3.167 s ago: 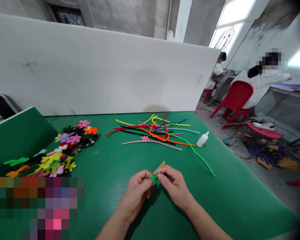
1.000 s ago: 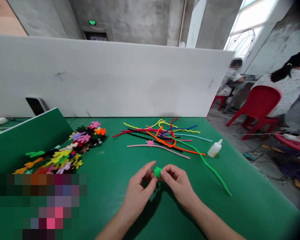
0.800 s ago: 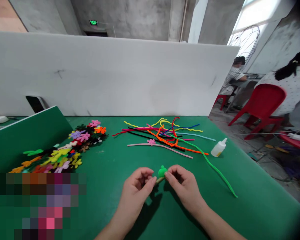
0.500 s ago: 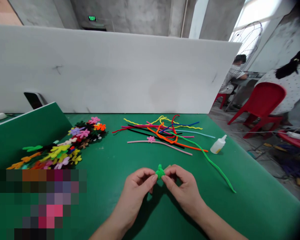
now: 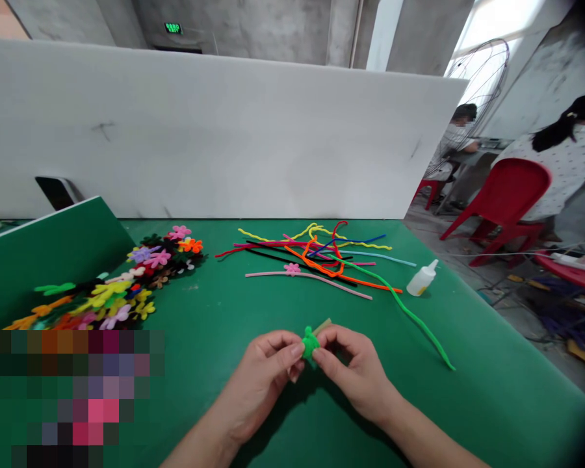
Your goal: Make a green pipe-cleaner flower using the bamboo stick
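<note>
Between my two hands is a small bright green pipe-cleaner flower [image 5: 310,344], with looped, petal-like bumps. My left hand [image 5: 273,367] pinches its left side between thumb and fingertips. My right hand [image 5: 353,364] grips its right side the same way. A short tan strip [image 5: 324,326] sticks up behind my right fingers; its lower end is hidden. Beyond the hands, a pink pipe-cleaner flower [image 5: 292,268] lies against a pale pink pipe cleaner [image 5: 316,275]. To the right, a long green pipe cleaner [image 5: 414,320] curves across the green table [image 5: 199,370].
A loose pile of coloured pipe cleaners [image 5: 316,248] lies near the white partition [image 5: 253,143]. A white glue bottle [image 5: 422,279] stands at right. Finished fuzzy flowers [image 5: 112,296] are heaped at left by a green board [image 5: 53,253]. Other people sit beyond the table, one near a red chair [image 5: 509,195].
The view has shifted slightly. My hands have turned the green flower a little between the fingertips, and more of the tan strip shows behind the right hand.
</note>
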Motion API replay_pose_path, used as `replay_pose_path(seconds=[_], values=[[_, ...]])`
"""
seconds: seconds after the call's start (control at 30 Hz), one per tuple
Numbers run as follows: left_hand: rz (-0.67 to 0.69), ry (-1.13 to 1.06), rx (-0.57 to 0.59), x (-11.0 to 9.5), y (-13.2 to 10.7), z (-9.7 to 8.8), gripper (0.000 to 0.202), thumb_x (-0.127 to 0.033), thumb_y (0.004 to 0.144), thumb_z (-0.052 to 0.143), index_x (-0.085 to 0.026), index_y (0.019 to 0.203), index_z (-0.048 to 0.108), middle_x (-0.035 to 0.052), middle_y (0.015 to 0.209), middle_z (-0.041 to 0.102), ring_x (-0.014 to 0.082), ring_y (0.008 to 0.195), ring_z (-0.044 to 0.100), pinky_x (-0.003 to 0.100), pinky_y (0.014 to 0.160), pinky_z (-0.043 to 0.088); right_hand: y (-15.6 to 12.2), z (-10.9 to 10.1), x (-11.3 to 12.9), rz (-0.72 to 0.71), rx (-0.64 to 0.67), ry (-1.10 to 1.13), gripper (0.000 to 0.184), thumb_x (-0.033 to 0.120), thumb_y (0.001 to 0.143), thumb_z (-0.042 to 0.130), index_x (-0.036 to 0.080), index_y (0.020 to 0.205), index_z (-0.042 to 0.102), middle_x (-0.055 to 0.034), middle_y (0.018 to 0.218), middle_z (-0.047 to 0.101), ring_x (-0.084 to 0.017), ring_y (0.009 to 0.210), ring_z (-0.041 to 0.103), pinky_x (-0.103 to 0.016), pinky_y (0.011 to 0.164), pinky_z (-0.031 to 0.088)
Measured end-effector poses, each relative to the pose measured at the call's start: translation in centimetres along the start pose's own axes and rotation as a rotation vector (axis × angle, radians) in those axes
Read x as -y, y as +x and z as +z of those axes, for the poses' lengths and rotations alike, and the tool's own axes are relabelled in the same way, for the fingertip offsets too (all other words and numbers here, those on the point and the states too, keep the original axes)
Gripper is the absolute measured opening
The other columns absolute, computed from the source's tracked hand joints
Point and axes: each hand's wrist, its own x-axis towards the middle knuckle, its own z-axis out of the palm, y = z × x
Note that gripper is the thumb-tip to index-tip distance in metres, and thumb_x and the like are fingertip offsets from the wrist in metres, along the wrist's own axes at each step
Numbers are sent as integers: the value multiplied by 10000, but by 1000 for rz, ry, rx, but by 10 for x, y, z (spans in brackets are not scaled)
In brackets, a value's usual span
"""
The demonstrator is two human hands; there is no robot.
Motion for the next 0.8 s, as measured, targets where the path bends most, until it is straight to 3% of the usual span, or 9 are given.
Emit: replay_pose_path(seconds=[0.17, 0.33, 0.8], values=[[-39, -71, 16, -1, -1, 2, 117, -205, 644, 692, -112, 610, 629, -7, 541, 551, 66, 509, 453, 187, 513, 336, 2, 0, 0, 101, 46, 238, 217, 362, 748, 580, 159, 678, 547, -3, 623, 489, -112, 567, 406, -239, 530, 323], [-35, -87, -20, -1, 0, 3, 109, -201, 656, 680, -109, 629, 628, 2, 543, 556, 70, 507, 453, 185, 507, 339, 5, 1, 0, 185, 18, 326, 291, 430, 705, 616, 155, 638, 545, 5, 568, 493, -94, 507, 366, -226, 484, 277], [-43, -164, 40, 1, 0, 6, 130, -205, 705, 640, -113, 624, 597, -13, 517, 519, 55, 481, 418, 185, 525, 343, 4, 6, -3, 478, 10, 844, 220, 281, 627, 713, 131, 628, 551, 32, 520, 508, -39, 436, 363, -173, 468, 281]])
